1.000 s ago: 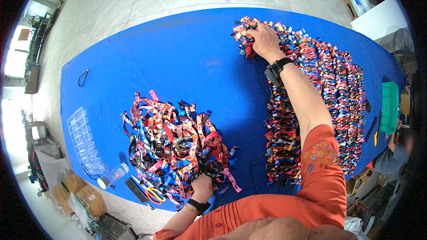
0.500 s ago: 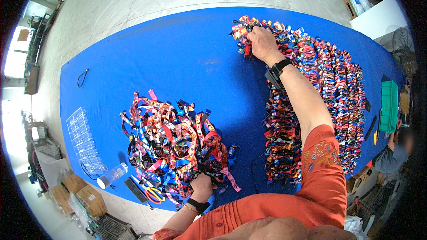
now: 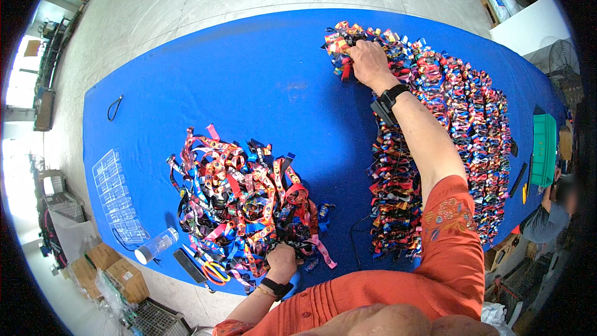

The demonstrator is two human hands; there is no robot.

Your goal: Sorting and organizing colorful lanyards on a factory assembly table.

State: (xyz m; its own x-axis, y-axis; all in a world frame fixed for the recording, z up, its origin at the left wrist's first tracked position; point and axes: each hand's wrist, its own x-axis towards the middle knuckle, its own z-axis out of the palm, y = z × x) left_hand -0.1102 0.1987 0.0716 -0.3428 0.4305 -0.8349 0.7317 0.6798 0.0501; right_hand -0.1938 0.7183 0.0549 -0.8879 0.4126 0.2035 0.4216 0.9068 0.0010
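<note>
A loose tangle of colourful printed lanyard-like straps lies on the blue-covered table, left of centre. My left hand is at its near edge, its fingers hidden among the straps. Long dense rows of small looped straps cover the right of the table. My right hand reaches to the far left end of these rows. Its fingers are bent and closed on looped straps there, with the fingertips partly hidden. Black bands are on both wrists.
Beside the tangle lie a clear cylindrical container, a dark phone-like slab and scissors with yellow and red handles. Clear plastic sheeting is at left, a black loop beyond. A green bin and another person are at right.
My right hand has shifted very slightly nearer at the row's far end. My left hand stays at the tangle's near edge.
</note>
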